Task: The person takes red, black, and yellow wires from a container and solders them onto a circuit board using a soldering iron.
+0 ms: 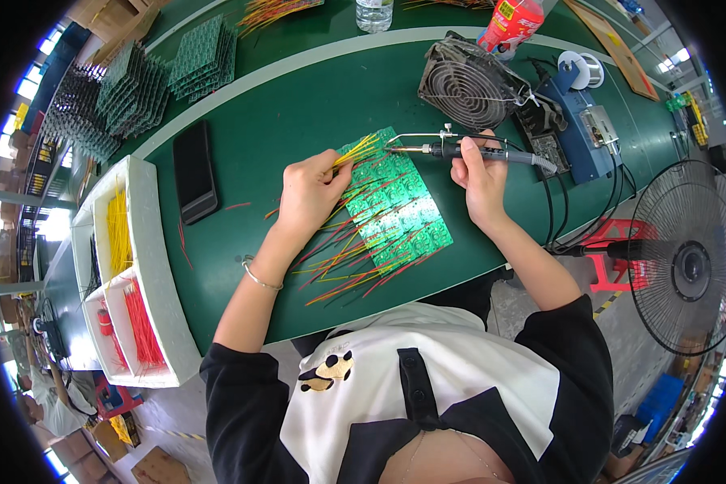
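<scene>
A green circuit board panel (407, 202) lies on the green bench in front of me, with red, yellow and dark wires sticking out over its left side. My left hand (315, 187) pinches a small bunch of yellow wires (358, 150) above the panel's upper left corner. From the right, my right hand (482, 176) grips a soldering iron (452, 151) like a pen. Its tip points left onto the panel's top edge, close to the yellow wire ends. A thin metal feed tube (415, 135) runs along the iron toward the tip.
A white foam box (165, 315) of yellow and red wires stands left, beside a black phone (195, 173). Stacked circuit boards (206, 60) sit far left. A dusty fan (468, 85), red-labelled bottle (511, 24) and blue solder feeder (577, 121) stand far right; a large fan (690, 262) is at right.
</scene>
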The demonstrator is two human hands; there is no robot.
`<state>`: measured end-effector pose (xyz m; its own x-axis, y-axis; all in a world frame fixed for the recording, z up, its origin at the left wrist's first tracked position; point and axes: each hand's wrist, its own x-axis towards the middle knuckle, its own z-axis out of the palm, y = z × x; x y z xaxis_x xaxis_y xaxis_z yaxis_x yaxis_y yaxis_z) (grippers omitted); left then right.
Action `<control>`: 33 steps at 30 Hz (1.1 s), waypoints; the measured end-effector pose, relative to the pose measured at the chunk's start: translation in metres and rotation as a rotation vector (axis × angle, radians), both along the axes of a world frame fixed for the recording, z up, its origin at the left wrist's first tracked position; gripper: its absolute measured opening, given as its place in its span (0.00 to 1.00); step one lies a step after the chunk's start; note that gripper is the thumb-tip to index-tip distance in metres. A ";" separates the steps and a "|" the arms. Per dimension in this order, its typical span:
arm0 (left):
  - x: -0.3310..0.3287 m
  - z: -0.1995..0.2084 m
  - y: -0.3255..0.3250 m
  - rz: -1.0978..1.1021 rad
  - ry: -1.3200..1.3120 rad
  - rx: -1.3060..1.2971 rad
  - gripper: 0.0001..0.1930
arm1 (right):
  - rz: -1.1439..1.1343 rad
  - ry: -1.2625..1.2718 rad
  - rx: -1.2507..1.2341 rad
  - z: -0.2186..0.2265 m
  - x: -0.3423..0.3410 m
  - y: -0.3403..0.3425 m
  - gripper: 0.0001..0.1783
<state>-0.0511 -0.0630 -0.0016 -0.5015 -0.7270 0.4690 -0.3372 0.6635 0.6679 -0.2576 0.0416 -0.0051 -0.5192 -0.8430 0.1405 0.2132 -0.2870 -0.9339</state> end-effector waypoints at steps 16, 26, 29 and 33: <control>0.001 0.001 0.001 0.002 -0.046 0.018 0.12 | 0.008 -0.012 -0.059 -0.004 -0.003 0.000 0.08; 0.009 0.009 -0.002 0.034 -0.050 0.058 0.04 | -0.059 -0.012 -0.100 -0.002 -0.003 0.000 0.07; 0.024 0.018 -0.012 0.127 -0.101 0.037 0.09 | -0.103 -0.013 -0.082 0.002 -0.006 0.008 0.07; 0.042 0.035 -0.026 0.295 0.052 0.071 0.10 | -0.116 -0.064 -0.039 0.009 -0.004 0.023 0.08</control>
